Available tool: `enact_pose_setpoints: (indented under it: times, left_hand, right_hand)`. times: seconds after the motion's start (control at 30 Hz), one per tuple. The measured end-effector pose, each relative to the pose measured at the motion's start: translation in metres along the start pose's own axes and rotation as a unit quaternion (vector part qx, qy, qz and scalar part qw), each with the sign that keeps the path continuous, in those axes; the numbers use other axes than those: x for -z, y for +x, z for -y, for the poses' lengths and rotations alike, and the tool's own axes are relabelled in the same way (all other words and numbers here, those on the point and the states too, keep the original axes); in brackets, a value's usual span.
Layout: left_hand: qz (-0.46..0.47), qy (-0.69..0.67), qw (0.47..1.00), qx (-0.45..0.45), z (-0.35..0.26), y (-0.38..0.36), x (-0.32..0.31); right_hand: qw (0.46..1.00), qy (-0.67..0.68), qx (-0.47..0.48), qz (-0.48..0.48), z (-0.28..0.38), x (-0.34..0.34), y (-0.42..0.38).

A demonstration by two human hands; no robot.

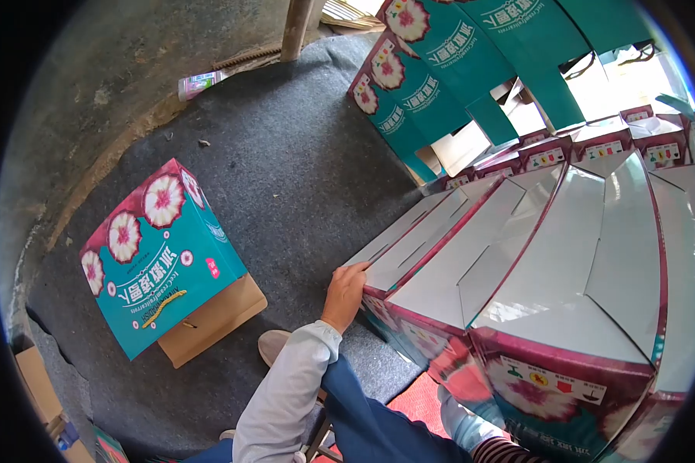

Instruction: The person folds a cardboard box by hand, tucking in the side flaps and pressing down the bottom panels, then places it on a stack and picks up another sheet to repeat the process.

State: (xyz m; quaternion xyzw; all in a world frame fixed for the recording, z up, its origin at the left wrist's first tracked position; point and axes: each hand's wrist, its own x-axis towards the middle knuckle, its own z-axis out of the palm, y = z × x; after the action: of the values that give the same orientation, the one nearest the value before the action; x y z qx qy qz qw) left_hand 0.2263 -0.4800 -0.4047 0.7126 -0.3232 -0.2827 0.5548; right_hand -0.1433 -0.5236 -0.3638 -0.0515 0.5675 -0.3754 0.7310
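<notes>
My left hand (346, 295), in a light grey sleeve, is at the near left corner of a row of closed cardboard gift boxes (529, 270). Its fingers bend over the edge of the end box and press on it; the fingertips are partly hidden. The boxes stand side by side with white top flaps folded in and maroon-and-teal printed sides. My right hand is not visible. On the floor to the left lies one teal printed gift box (166, 258) with a yellow cord handle and an open brown flap.
More teal boxes (455, 69) with open flaps are stacked behind the row. A dark mat (286, 154) covers the floor. A post (295, 31) and a small packet (199, 85) are by the wall. A red mat (421, 401) and a striped cloth (510, 450) show below.
</notes>
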Motion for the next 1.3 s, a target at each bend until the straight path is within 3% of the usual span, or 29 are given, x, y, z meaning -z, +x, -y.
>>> enact_pose_setpoints:
  times: [0.13, 0.37, 0.47, 0.57, 0.7, 0.8, 0.83, 0.93, 1.07, 1.17, 1.3]
  left_hand:
    - [0.001, -0.04, 0.999, -0.021, -0.007, -0.002, -0.011]
    - [-0.006, 0.089, 0.988, -0.122, -0.01, 0.04, -0.027]
    - [-0.009, 0.031, 0.995, -0.097, -0.011, 0.04, -0.027]
    - [-0.022, 0.074, 0.986, -0.151, -0.007, 0.039, -0.019]
    - [-0.025, 0.028, 0.999, -0.011, -0.013, 0.061, -0.021]
    - [-0.058, 0.009, 0.998, -0.009, -0.01, 0.079, -0.036]
    - [-0.014, 0.007, 1.0, 0.009, -0.011, 0.083, -0.034]
    - [-0.098, -0.173, 0.972, 0.125, -0.007, 0.08, -0.047]
    - [-0.01, -0.408, 0.902, 0.139, -0.035, 0.019, -0.026]
    - [0.063, -0.32, 0.935, 0.141, -0.031, -0.026, -0.071]
    - [0.12, -0.373, 0.901, 0.187, -0.038, -0.026, -0.082]
  right_hand:
    - [1.0, 0.004, -0.002, 0.001, 0.001, 0.004, -0.001]
    - [1.0, 0.014, 0.002, -0.003, 0.009, 0.008, 0.002]
    - [1.0, 0.016, 0.003, -0.002, 0.011, 0.005, 0.006]
    - [1.0, 0.016, 0.0, 0.0, 0.013, 0.002, 0.01]
    - [1.0, 0.006, -0.01, 0.008, 0.014, -0.011, 0.024]
    - [1.0, -0.002, -0.008, 0.026, 0.014, -0.027, 0.037]
    - [0.999, -0.004, -0.012, 0.031, 0.013, -0.034, 0.043]
    - [0.999, -0.005, -0.015, 0.047, 0.01, -0.051, 0.059]
    - [0.998, 0.003, -0.016, 0.061, 0.008, -0.063, 0.086]
    - [0.997, 0.0, -0.027, 0.067, 0.006, -0.067, 0.093]
    - [0.996, 0.0, -0.076, 0.052, 0.007, -0.05, 0.075]
